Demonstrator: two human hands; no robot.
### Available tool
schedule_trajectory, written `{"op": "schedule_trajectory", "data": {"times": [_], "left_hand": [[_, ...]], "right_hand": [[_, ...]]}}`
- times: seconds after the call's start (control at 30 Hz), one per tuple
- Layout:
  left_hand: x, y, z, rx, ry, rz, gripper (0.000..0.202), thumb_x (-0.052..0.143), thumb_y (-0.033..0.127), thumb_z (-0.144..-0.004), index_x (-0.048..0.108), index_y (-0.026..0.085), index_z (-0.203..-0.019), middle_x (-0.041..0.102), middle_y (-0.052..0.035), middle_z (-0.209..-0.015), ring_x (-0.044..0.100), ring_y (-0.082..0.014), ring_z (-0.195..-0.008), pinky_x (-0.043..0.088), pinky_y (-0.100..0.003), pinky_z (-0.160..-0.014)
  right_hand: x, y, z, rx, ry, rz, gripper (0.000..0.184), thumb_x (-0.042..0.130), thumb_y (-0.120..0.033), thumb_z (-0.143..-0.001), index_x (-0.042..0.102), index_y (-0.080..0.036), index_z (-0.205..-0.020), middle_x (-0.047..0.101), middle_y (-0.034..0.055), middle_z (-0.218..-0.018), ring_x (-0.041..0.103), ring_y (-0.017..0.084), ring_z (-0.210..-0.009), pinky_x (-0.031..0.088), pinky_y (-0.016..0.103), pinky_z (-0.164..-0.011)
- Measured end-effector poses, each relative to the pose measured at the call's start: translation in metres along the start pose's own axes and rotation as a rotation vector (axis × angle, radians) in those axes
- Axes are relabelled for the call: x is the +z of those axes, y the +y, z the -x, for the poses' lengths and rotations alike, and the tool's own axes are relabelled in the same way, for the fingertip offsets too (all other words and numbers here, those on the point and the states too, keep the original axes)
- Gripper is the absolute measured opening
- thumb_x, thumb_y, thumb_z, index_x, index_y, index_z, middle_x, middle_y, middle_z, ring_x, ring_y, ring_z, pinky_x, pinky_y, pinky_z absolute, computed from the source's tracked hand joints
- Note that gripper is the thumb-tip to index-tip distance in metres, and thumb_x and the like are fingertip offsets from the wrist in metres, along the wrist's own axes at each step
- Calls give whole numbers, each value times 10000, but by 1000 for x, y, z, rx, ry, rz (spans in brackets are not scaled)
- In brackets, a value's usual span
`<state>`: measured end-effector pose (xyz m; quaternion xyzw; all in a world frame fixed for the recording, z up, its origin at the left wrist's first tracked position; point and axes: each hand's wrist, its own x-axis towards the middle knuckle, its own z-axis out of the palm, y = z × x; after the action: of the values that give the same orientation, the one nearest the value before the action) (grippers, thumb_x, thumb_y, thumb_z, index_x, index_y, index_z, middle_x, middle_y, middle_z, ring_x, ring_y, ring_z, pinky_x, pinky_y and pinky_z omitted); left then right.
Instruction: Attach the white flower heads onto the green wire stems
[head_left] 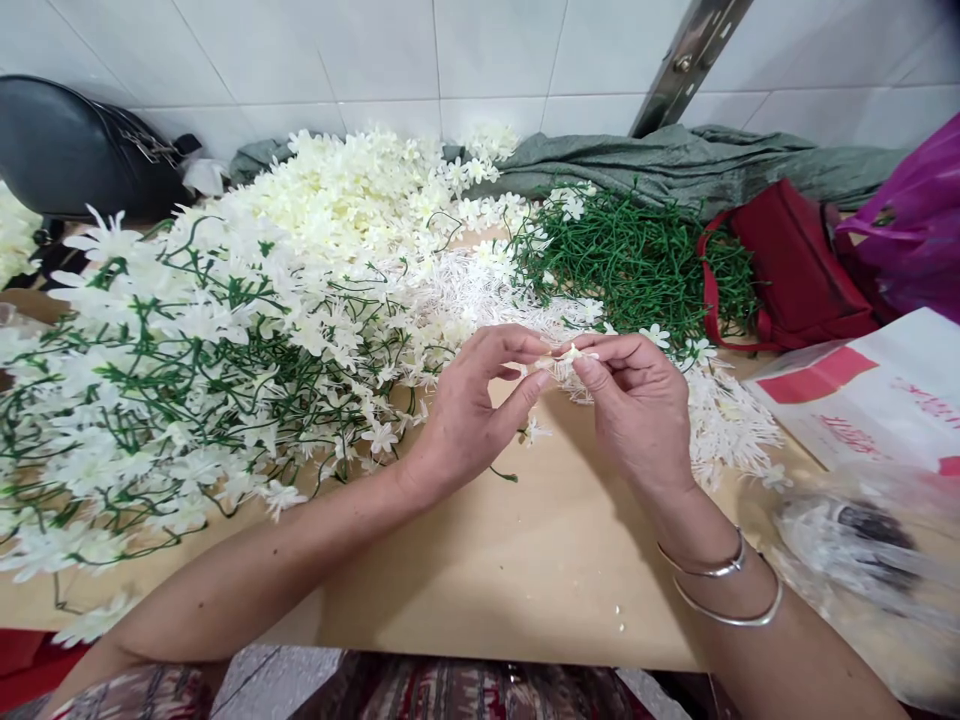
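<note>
My left hand (472,405) and my right hand (637,405) meet above the tan tabletop (525,560), fingertips pinched together on a small white artificial flower piece (571,353). Both hands are closed in a pinch around it. Just behind them lies a heap of white plastic flower centres (480,285). On the left sprawl assembled white flowers on green stems (187,370). A mound of loose cream petals (352,195) lies at the back. Two silver bangles (724,590) circle my right wrist.
Bare green stems (637,260) pile up at the back right beside a red bag (795,265). A purple bag (915,220), a white and red plastic bag (877,395) and a clear plastic bag (855,545) lie at the right. A black bag (67,150) sits far left; grey cloth (675,160) lines the tiled wall.
</note>
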<state>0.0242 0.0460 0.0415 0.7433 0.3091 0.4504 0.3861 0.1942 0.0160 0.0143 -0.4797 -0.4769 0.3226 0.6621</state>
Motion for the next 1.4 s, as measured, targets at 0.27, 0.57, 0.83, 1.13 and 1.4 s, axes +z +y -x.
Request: {"op": "schedule_trajectory", "data": {"times": [0.27, 0.57, 0.83, 1.13, 1.4], "left_hand": [[-29, 12, 32, 305, -516, -709, 112, 648, 225, -998, 679, 184, -1097, 592, -130, -1406, 540, -298, -1309, 506, -475, -1083], [-21, -2, 58, 340, -626, -855, 199, 464, 163, -1085, 639, 182, -990, 712, -38, -1041, 607, -199, -1021, 402, -446, -1110], [-26, -5, 50, -154, -248, 82, 206, 437, 385, -1110, 514, 197, -1077, 679, -28, -894, 661, -142, -845, 523, -306, -842], [-36, -29, 41, -338, -323, 282, 261, 496, 452, -1068, 533, 195, -1048, 620, -12, -798, 592, -135, -757, 489, -285, -759], [-34, -29, 41, -404, -287, 336, 299, 588, 466, -1029, 594, 170, -994, 651, -17, -765, 629, -123, -723, 505, -270, -724]], "right_hand": [[-12, 12, -7, -38, 89, 62, 184, 818, -381, -852, 659, -290, -862, 684, -8, -796, 655, 179, -731, 540, 351, -719], [-14, 13, -7, 4, 8, 39, 167, 818, -402, -860, 677, -313, -870, 659, -3, -797, 657, 189, -734, 541, 360, -724], [-15, -2, -5, 224, -255, -95, 186, 865, -465, -803, 733, -347, -860, 671, -14, -765, 624, 166, -699, 560, 349, -737], [-8, -10, 4, 425, -506, 88, 255, 862, -483, -778, 760, -251, -813, 714, 0, -753, 621, 138, -681, 504, 280, -641], [-3, -9, 9, 418, -486, 156, 182, 839, -438, -805, 744, -283, -818, 707, -7, -750, 623, 153, -686, 515, 295, -644]]}}
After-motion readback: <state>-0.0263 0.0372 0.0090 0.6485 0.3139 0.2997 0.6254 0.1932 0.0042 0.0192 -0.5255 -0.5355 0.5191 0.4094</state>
